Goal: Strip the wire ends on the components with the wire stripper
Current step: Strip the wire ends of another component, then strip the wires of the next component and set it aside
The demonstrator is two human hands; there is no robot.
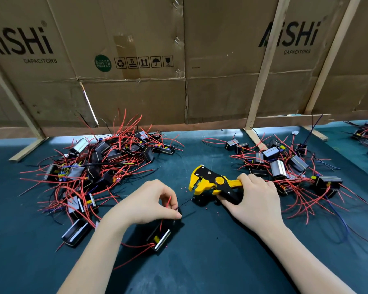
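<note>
My left hand (146, 201) pinches thin red and black wires of a black box-shaped component (162, 236) that lies on the mat just below my fingers. One black wire (185, 203) runs from the pinch toward the stripper. My right hand (256, 198) grips the handles of a yellow-and-black wire stripper (210, 181), whose jaws point left and sit slightly apart, a short gap from the wire tip. Tiny red insulation bits (217, 213) dot the mat under the tool.
A big tangle of components with red wires (98, 166) lies at the left, a second pile (285, 166) at the right behind my right hand. A lone component (75, 233) sits left of my forearm. Cardboard panels (179, 60) on wooden props wall off the back of the dark green mat (210, 251).
</note>
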